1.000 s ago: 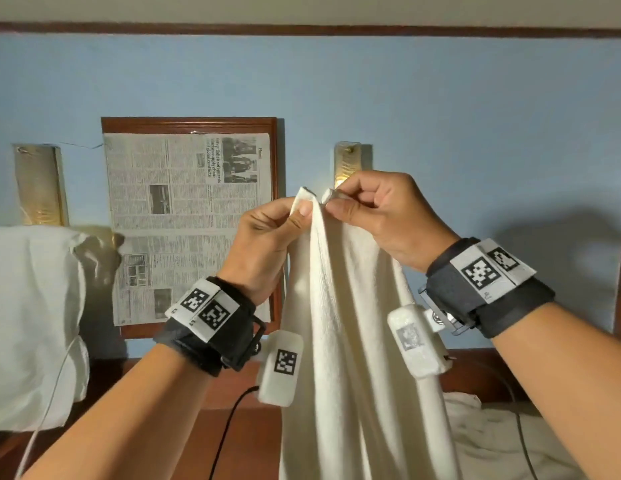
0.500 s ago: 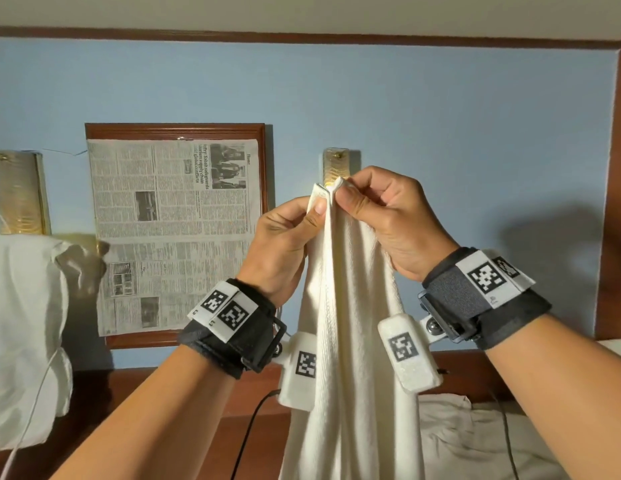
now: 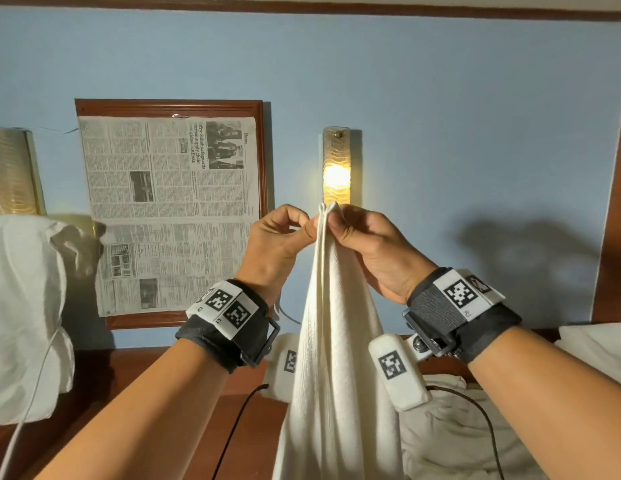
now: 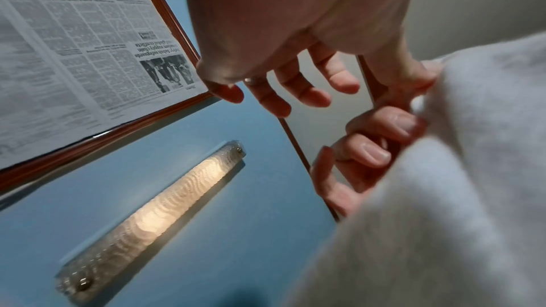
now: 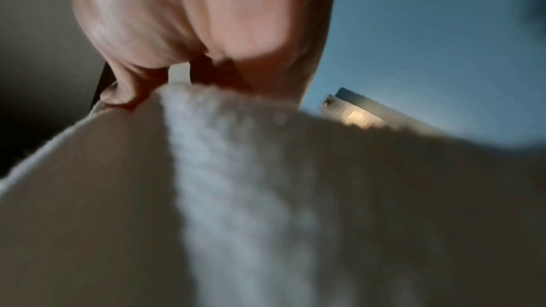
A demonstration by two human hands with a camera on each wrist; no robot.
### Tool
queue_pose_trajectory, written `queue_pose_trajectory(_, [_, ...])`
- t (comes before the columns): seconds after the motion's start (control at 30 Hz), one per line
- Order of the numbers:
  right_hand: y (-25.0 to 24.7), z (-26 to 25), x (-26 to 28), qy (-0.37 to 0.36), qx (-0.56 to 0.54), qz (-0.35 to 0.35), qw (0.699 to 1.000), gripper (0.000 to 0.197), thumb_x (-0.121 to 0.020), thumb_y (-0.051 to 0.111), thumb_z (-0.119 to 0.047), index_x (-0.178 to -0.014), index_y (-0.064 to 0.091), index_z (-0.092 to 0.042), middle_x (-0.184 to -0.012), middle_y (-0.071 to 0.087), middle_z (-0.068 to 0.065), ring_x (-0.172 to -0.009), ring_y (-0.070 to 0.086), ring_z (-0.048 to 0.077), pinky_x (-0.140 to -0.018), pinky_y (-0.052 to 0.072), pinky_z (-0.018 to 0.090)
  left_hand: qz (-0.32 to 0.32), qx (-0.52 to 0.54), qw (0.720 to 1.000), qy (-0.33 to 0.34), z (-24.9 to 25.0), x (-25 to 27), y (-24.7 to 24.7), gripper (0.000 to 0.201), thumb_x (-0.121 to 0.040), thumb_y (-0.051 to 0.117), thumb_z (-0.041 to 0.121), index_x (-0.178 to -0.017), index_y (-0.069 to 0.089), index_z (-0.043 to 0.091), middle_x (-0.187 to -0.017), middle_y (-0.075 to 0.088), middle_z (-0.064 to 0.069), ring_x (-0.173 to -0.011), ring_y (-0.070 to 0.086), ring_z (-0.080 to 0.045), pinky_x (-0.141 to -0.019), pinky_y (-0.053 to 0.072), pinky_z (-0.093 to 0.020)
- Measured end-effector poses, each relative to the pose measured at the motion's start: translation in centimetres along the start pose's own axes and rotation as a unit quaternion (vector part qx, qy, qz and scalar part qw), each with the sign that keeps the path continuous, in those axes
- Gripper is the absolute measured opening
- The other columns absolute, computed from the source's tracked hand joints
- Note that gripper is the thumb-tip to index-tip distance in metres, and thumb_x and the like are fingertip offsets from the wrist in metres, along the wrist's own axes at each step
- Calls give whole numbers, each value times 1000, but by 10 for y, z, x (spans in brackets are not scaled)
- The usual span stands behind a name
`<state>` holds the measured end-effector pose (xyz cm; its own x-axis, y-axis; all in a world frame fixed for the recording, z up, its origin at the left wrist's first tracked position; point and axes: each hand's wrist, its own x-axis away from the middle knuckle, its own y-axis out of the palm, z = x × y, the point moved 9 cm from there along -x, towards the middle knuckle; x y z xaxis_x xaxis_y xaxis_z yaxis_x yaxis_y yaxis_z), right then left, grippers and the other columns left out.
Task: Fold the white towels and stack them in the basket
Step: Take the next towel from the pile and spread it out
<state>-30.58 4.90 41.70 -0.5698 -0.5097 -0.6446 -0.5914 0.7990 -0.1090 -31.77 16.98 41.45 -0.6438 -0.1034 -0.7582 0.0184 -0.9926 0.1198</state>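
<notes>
Towel [image 3: 331,341] hanging long, raised before blue wall, top corners pinched together between left hand [image 3: 278,247] and right hand [image 3: 371,251], both grasping it, beside lit lamp [image 3: 337,168].

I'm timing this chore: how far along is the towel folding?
Early. Nothing visibly done: no basket or folded stack in view. In hand: both hands, left and right, pinch the hanging white towel by its top corners. Left: folding it, the crumpled linen behind, then stacking.
</notes>
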Motion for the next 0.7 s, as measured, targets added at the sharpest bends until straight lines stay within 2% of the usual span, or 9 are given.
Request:
queue_pose_trajectory(0.1, [-1, 22, 7, 30, -7, -2, 1000, 67, -81, 71, -39, -108, 50, 19, -106, 58, 36, -98, 59, 32, -105, 41, 54, -13, -39, 998, -46, -21, 14, -5, 46, -66, 88, 48, -71, 68, 7, -73, 64, -15, -67, 55, -27, -66, 48, -34])
queue_pose_trajectory(0.17, [-6, 33, 10, 41, 0, 7, 999, 59, -81, 73, -36, -99, 49, 15, -98, 65, 25, -91, 61, 32, -98, 44, 59, -29, -50, 995, -80, -33, 26, -5, 36, -85, 76, 34, -77, 67, 0, -76, 63, -18, -64, 55, -27, -61, 48, -32])
queue_pose_trajectory(0.23, [-16, 37, 9, 24, 62, 37, 997, 44, -84, 70, -32, -89, 50, 7, -84, 66, 8, -77, 58, 24, -78, 49, 47, -33, -48, 990, -131, -46, 38, -2, 32, -97, 62, 28, -83, 67, 0, -78, 62, -17, -61, 54, -24, -56, 46, -28])
queue_pose_trajectory(0.27, [-20, 37, 9, 4, 105, 49, 993, 42, -85, 69, -33, -83, 49, 4, -75, 59, 2, -71, 50, 21, -71, 44, 41, -33, -44, 986, -156, -51, 44, 0, 31, -98, 59, 30, -86, 66, 2, -80, 62, -15, -64, 54, -25, -58, 46, -30])
queue_pose_trajectory(0.37, [-28, 37, 7, -29, 172, 66, 982, 33, -84, 69, -33, -74, 52, -7, -69, 50, 0, -69, 46, 13, -71, 39, 33, -51, -94, 982, -156, -57, 53, 8, 21, -98, 60, 24, -87, 64, 7, -76, 64, -5, -68, 58, -21, -62, 49, -35])
queue_pose_trajectory(0.47, [-35, 41, 6, -24, 209, 63, 976, 24, -82, 72, -28, -71, 54, -16, -68, 51, -6, -67, 47, 8, -69, 40, 28, -67, -151, 976, -140, -62, 51, 11, 28, -99, 62, 23, -86, 64, -1, -78, 62, -14, -71, 59, -24, -62, 52, -37])
queue_pose_trajectory(0.6, [-48, 57, 15, 26, 144, 62, 987, 23, -92, 65, -27, -76, 59, -12, -63, 54, -12, -60, 48, 2, -59, 39, 16, -44, -142, 979, -141, -64, 45, 8, 36, -97, 61, 24, -91, 59, -11, -82, 56, -18, -75, 49, -27, -67, 40, -40])
queue_pose_trajectory(0.63, [-49, 65, 19, 48, 103, 59, 992, 21, -93, 63, -27, -81, 62, -10, -67, 58, -9, -63, 53, 5, -60, 42, 17, -35, -148, 978, -140, -65, 44, 7, 35, -97, 60, 22, -92, 58, -13, -82, 56, -17, -75, 49, -25, -67, 39, -38])
queue_pose_trajectory(0.7, [-50, 79, 28, 73, 50, 53, 995, 23, -90, 63, -27, -92, 66, -4, -81, 66, 5, -78, 59, 16, -73, 48, 25, -26, -172, 975, -137, -67, 41, 6, 29, -99, 58, 15, -92, 60, -13, -83, 60, -16, -75, 54, -24, -69, 43, -35])
